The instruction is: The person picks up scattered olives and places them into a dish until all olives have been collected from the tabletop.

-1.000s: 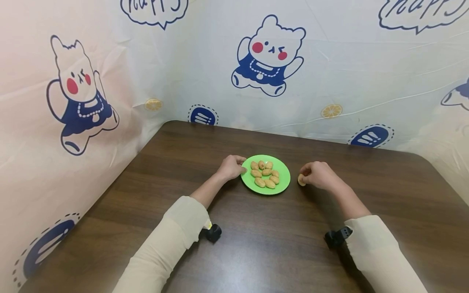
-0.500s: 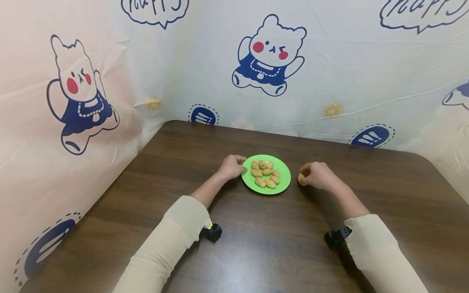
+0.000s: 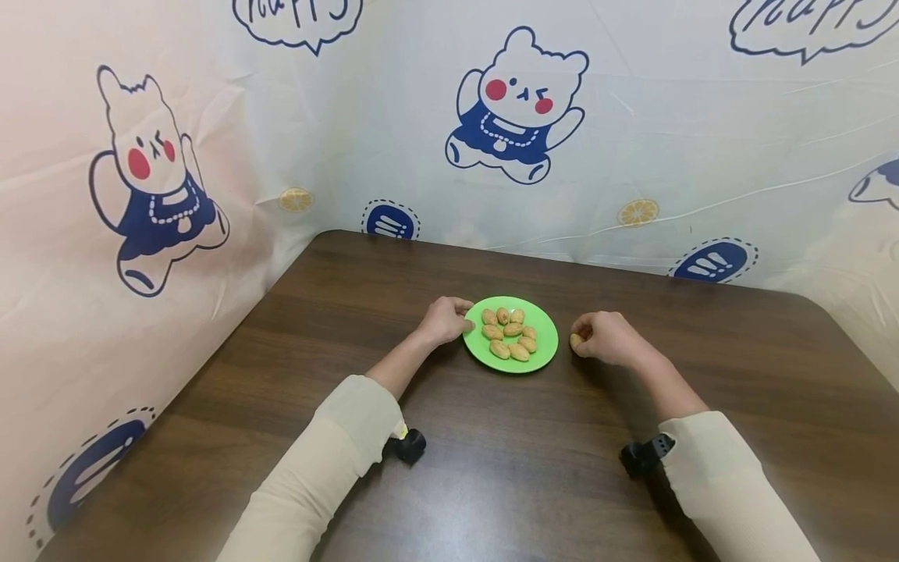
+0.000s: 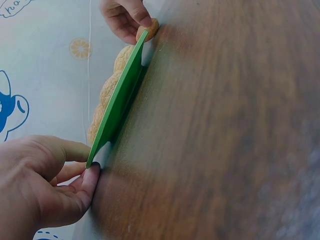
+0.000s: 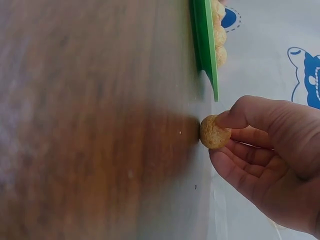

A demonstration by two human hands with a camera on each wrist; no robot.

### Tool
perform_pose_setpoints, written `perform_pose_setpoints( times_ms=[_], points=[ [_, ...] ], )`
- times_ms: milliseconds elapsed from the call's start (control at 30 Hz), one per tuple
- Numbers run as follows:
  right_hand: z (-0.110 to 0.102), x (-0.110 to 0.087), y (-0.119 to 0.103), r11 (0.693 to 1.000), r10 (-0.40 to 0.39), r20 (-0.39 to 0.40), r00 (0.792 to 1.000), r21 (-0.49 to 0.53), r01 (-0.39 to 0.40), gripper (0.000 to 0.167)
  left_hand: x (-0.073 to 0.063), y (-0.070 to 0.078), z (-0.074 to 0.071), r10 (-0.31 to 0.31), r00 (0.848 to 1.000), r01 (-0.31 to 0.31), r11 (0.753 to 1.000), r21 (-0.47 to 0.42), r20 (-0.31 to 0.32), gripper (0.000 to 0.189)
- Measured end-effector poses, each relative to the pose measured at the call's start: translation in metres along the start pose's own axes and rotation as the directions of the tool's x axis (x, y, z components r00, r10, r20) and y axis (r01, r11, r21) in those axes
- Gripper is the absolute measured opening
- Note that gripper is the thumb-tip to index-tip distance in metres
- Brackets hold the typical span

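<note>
A round green plate [image 3: 475, 353] sits on the table, bearing several tan, wrinkle-shelled walnuts [image 3: 513, 330]. At its left edge my left hand [image 3: 442, 321] pinches the rim; in the left wrist view, fingers of the left hand [image 4: 47, 177] lie above and below the plate's edge [image 4: 120, 95]. Just right of the plate, my right hand [image 3: 609, 337] holds a single walnut [image 3: 577, 341] between thumb and fingers. Seen from the right wrist, that walnut [image 5: 215, 132] is down at the tabletop, apart from the plate. The palm side of the right hand hides part of it in the head view.
The dark brown wooden table [image 3: 492, 468] has rounded far corners. A pale cloth [image 3: 393, 117] printed with cartoon bears hangs behind and to the left. A black wrist camera [image 3: 410, 446] hangs under the left sleeve, another wrist camera [image 3: 639, 459] at the right sleeve.
My right hand has shifted very slightly left toward the plate with the walnut in its fingers. The left hand keeps its hold on the rim, and the walnuts on the plate look unchanged.
</note>
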State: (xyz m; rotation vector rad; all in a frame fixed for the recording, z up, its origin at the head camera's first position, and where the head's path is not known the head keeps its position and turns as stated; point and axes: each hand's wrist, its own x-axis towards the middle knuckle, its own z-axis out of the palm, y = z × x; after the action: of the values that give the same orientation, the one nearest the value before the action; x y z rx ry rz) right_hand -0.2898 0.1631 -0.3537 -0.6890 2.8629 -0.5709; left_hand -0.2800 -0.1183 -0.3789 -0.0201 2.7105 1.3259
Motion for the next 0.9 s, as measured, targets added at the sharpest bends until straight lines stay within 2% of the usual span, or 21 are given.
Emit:
perform_pose_setpoints(
  times_ms=[433,900],
  points=[
    [-0.0014,-0.0009,-0.0024,0.999,-0.019,-0.079,0.997,0.025,0.021,0.019,-0.0006,0.0006,-0.0004,0.001,1.000,-0.001,1.000,-0.008,-0.001,0.045],
    [0.0004,0.0016,-0.0065,0.995,-0.075,-0.181,0.981,0.051,0.085,0.023,-0.0007,0.0007,-0.0007,0.000,1.000,0.000,1.000,-0.023,0.005,0.044]
  ],
)
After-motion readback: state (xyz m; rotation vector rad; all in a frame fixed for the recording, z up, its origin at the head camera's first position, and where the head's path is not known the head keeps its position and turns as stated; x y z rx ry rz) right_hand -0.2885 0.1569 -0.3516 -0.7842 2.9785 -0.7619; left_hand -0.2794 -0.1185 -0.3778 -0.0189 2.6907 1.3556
